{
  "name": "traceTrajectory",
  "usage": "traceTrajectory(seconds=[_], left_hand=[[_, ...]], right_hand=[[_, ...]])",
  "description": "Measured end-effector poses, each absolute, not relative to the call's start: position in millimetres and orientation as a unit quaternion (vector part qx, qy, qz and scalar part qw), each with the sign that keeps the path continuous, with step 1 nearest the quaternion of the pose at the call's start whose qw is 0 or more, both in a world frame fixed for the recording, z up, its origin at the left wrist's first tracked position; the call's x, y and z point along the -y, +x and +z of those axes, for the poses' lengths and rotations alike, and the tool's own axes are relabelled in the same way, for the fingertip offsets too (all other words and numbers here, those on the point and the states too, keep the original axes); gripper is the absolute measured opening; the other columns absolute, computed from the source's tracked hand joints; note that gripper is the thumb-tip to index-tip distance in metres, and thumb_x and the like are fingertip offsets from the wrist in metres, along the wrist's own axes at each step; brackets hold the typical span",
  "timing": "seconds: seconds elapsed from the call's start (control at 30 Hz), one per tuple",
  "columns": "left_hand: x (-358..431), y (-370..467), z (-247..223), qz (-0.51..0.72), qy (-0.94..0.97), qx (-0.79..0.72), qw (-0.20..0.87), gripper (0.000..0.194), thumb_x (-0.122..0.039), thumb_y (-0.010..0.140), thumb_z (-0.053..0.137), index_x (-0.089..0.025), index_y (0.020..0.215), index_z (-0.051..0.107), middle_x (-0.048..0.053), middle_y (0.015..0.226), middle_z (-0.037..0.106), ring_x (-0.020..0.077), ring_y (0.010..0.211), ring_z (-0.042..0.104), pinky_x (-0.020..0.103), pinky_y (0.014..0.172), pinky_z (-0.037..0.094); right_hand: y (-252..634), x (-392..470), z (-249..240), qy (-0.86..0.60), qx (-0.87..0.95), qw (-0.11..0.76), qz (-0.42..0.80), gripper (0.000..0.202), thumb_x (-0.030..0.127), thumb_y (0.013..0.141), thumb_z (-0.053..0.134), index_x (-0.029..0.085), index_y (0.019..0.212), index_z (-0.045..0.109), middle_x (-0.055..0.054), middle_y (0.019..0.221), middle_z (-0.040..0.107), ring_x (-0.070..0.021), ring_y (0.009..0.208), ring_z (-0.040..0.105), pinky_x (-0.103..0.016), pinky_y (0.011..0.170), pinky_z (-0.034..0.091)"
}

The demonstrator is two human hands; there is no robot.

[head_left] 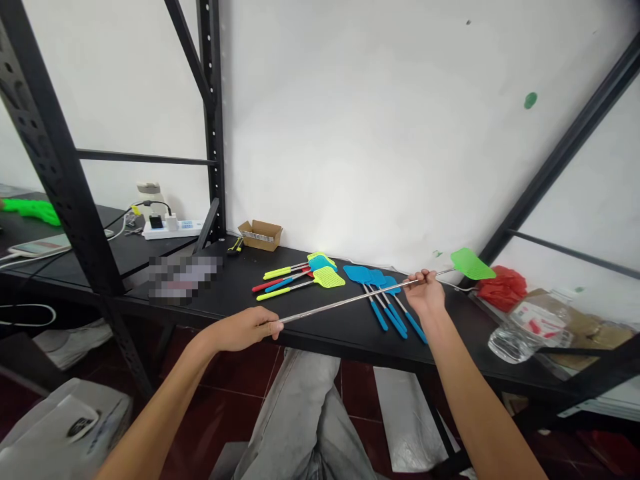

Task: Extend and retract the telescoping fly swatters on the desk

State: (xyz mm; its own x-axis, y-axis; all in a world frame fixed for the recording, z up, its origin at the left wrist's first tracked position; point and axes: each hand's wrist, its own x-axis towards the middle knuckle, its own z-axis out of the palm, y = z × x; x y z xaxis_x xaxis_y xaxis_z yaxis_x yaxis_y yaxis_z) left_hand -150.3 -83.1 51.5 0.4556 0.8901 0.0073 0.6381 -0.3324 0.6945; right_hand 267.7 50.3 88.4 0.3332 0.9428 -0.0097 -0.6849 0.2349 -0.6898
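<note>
A green fly swatter (473,264) with a long, drawn-out metal rod is stretched between my hands above the table's front edge. My left hand (253,328) is closed around its handle end, which the fingers hide. Near the swatter's head, my right hand (425,290) grips the rod, palm turned up. Behind the rod lie several blue fly swatters (380,279) fanned out with their handles toward me. Left of these is a mixed pile with a yellow-green fly swatter (329,277), a blue one (323,265) and a red handle (263,287).
On the black table (230,287) stand an open cardboard box (261,235) and a yellow-black cutter (235,247). A power strip (173,230) is at the left. At the right are a red plastic bag (503,288) and a clear bottle (533,327). Black shelf posts (213,120) frame the space.
</note>
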Motion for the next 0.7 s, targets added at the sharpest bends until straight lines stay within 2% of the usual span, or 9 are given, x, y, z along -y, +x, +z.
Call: traceTrajectory(seconds=[0.17, 0.33, 0.5, 0.7], left_hand=[[82, -137, 53, 0.217, 0.808, -0.459, 0.299, 0.054, -0.06, 0.097, 0.041, -0.017, 0.078, 0.069, 0.001, 0.074, 0.058, 0.015, 0.07, 0.05, 0.023, 0.066, 0.036], [81, -112, 48, 0.234, 0.805, -0.46, 0.293, 0.054, -0.057, 0.098, 0.038, -0.017, 0.075, 0.067, 0.0, 0.068, 0.056, 0.0154, 0.068, 0.051, 0.024, 0.065, 0.035], [78, -84, 37, 0.271, 0.782, -0.472, 0.304, 0.055, -0.058, 0.097, 0.037, -0.018, 0.073, 0.065, -0.002, 0.06, 0.049, 0.0148, 0.06, 0.046, 0.025, 0.06, 0.034], [80, -82, 34, 0.299, 0.755, -0.489, 0.319, 0.055, -0.059, 0.097, 0.037, -0.017, 0.077, 0.065, -0.002, 0.061, 0.048, 0.0152, 0.061, 0.046, 0.025, 0.058, 0.034]], right_hand=[[261, -45, 78, -0.335, 0.226, 0.74, 0.537, 0.037, 0.041, 0.106, 0.04, 0.023, 0.074, 0.046, 0.008, 0.057, 0.049, -0.0111, 0.054, 0.056, -0.026, 0.059, 0.047], [224, -40, 66, -0.339, 0.22, 0.714, 0.572, 0.034, 0.038, 0.104, 0.043, 0.024, 0.074, 0.049, 0.006, 0.063, 0.06, -0.0124, 0.06, 0.063, -0.028, 0.063, 0.05], [157, -18, 46, -0.344, 0.3, 0.658, 0.6, 0.036, 0.053, 0.092, 0.062, 0.024, 0.073, 0.051, 0.003, 0.067, 0.067, -0.016, 0.064, 0.066, -0.03, 0.063, 0.051], [114, 5, 32, -0.326, 0.363, 0.619, 0.616, 0.043, 0.064, 0.083, 0.069, 0.024, 0.077, 0.053, -0.003, 0.08, 0.076, -0.0194, 0.073, 0.07, -0.03, 0.064, 0.051]])
